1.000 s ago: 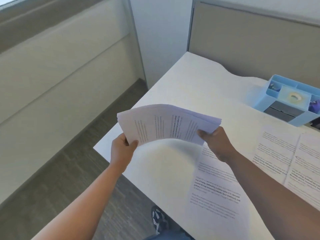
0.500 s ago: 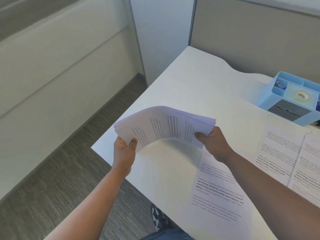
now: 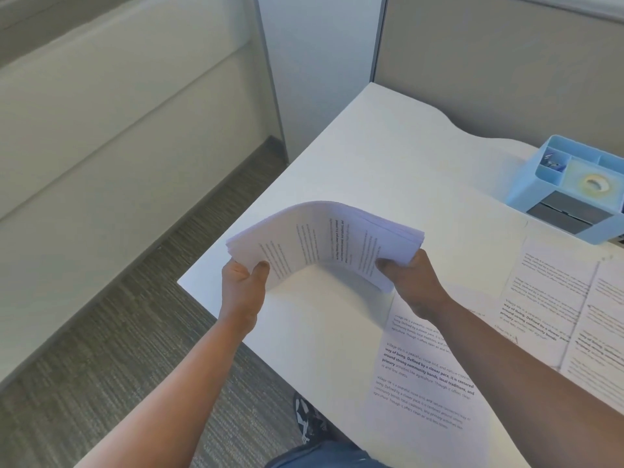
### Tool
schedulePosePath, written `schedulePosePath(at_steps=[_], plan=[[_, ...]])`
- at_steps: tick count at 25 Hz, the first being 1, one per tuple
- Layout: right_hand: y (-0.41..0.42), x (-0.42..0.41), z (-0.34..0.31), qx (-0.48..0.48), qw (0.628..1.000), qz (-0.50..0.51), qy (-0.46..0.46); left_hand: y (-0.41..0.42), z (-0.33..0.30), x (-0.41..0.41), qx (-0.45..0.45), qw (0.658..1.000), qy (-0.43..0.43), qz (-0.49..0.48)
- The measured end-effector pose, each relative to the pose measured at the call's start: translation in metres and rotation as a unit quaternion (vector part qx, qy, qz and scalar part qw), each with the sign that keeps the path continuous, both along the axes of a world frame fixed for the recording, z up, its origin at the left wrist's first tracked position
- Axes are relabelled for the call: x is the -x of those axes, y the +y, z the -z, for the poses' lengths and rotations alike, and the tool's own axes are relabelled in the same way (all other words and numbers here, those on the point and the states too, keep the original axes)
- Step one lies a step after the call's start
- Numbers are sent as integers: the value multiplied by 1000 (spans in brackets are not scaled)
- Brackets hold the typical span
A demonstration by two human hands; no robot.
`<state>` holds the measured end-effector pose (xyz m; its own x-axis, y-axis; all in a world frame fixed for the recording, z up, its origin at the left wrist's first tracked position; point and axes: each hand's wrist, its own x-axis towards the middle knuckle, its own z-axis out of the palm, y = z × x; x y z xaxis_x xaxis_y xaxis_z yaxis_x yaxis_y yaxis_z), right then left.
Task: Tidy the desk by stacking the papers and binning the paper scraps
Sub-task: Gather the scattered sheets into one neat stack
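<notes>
We are holding a thick stack of white printed papers (image 3: 324, 244) up off the white desk top (image 3: 388, 157), one hand at each end. Our left hand (image 3: 244, 288) is grasping the stack's left end, thumb (image 3: 260, 270) pressing on the upper face and the other fingers hidden beneath. Our right hand (image 3: 410, 278) is gripping the right end, fingers curled over the edge nearest us. Between the two hands the stack is arching upward in a hump, and its lines of print are running crosswise to us.

Just below our right hand and under the right forearm, a loose white printed sheet (image 3: 425, 376) is lying flat on the desk, partly covered by the wrist. To the right of the right hand, two more printed sheets (image 3: 553, 298) are lying side by side on the desk, reaching the picture's edge. Beyond the right hand, toward the far right, a light blue plastic desk organiser (image 3: 526, 194) is standing with its compartments open upward; one is holding a roll of tape (image 3: 592, 185), another some small blue items we cannot make out.

Below our left forearm, a patterned shoe (image 3: 309, 420) is showing on the grey carpet (image 3: 118, 349).
</notes>
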<state>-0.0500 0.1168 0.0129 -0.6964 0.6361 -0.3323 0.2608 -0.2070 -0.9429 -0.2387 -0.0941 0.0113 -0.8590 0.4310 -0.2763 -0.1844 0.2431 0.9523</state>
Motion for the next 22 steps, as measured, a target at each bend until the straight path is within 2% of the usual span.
schedulePosePath(at_steps=[12,22], plan=[[0,-10,7,13,1000,-5,13,-4,6,-2,-15,999,-28,10],[6,-4,19,3,1000,7,18,1,7,3,23,1000,-10,7]])
